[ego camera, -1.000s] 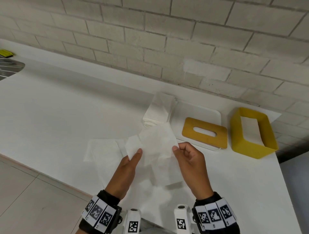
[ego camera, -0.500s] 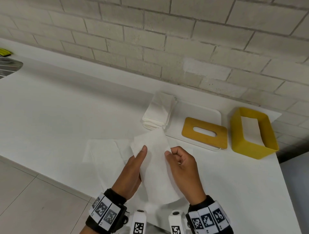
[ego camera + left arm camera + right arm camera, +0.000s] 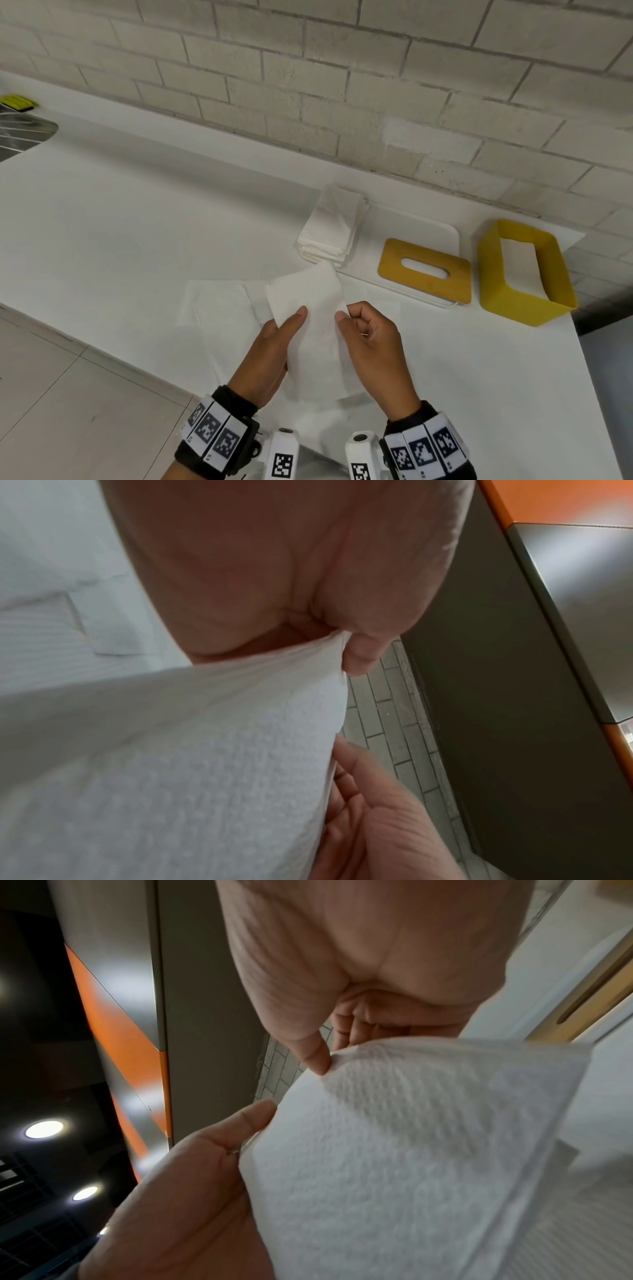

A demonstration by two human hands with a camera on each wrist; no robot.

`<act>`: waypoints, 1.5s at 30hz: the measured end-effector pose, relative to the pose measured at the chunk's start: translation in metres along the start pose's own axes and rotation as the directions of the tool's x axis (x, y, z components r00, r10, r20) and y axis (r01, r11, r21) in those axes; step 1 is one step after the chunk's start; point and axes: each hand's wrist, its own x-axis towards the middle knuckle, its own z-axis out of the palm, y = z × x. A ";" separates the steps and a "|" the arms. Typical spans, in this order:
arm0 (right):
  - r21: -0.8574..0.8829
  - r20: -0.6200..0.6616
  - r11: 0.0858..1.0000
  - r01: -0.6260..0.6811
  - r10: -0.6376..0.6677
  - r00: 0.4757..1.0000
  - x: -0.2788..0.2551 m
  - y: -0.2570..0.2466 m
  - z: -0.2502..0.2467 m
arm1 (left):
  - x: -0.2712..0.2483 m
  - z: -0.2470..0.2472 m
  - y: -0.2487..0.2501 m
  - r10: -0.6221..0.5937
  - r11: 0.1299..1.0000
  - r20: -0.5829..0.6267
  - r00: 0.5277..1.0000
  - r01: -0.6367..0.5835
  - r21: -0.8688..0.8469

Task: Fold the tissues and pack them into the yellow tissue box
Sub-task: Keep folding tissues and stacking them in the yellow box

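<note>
A white tissue (image 3: 317, 329) hangs folded lengthwise in the air above the counter's front edge. My left hand (image 3: 274, 346) pinches its left edge, thumb on top. My right hand (image 3: 368, 339) pinches the right edge with curled fingers. The wrist views show the same tissue (image 3: 171, 764) (image 3: 411, 1137) held between both thumbs. The yellow tissue box (image 3: 524, 274) stands open and empty at the right. Its wooden slotted lid (image 3: 424, 272) lies on a white tray (image 3: 418, 222). A stack of folded tissues (image 3: 330, 229) sits on the tray's left end.
More flat tissues (image 3: 215, 301) lie spread on the white counter under and left of my hands. A brick wall (image 3: 342, 85) backs the counter. A metal sink (image 3: 20, 133) is at the far left. The counter ends just right of the box.
The tissue, held wide and loose a second ago, is folded into a narrower strip. Both hands have come closer together.
</note>
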 end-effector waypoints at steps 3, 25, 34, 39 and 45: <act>-0.005 0.007 1.000 -0.004 0.004 1.000 -0.003 0.002 0.002 | -0.002 -0.003 -0.004 0.022 0.998 0.010 1.000 -0.022 0.056; -0.816 -0.155 0.498 -0.294 0.303 0.940 0.082 0.084 -0.050 | -0.033 -0.085 -0.018 0.039 0.998 -0.400 0.916 -0.019 0.053; -0.813 -0.146 0.477 -0.333 0.387 0.910 0.070 0.077 -0.056 | -0.025 -0.073 -0.018 0.031 0.997 -0.344 0.938 -0.005 0.076; -0.747 -0.017 0.587 -0.313 0.453 0.891 0.063 0.077 -0.065 | -0.017 -0.068 -0.021 0.008 0.993 -0.320 0.947 0.031 0.117; -0.615 -0.009 0.731 -0.296 0.369 0.929 0.073 0.073 -0.062 | -0.008 -0.065 -0.023 0.007 0.991 -0.292 0.956 0.033 0.133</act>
